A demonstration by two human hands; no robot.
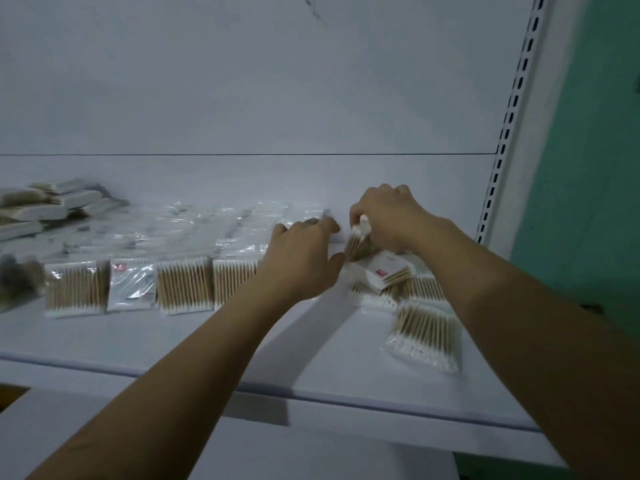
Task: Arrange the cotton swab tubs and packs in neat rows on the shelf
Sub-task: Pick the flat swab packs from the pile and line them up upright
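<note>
Right hand point(388, 216) is pinching a clear plastic pack of wooden swabs point(356, 245); left hand point(304, 261) is resting, fingers straight; row of packs point(183, 285) leftward is forming; loose heap point(426, 327) beneath right fingers is awaiting sorting.

A: Shelf colour?
B: Shelf point(104, 334) white, faint lilac cast in this light. Back panel point(242, 81) same white, one thin dark line across.
A: Packs?
B: Front row of packs point(183, 285): clear film, tan sticks, white tips, reads as fine stripes. One flipped pack point(131, 285) shows white with a small red label. Gripped pack point(356, 245) in my right hand point(388, 216): tan sticks, white tips. Labelled pack point(381, 271) white, red mark too. Loose pack point(426, 330) nearest me, same tan and white.
A: Left pile?
B: Stacked packs point(52, 209) white and beige, blurred.
A: Surroundings?
B: Side post point(512, 116) white with a column of black slots. Wall point(588, 168) green.
</note>
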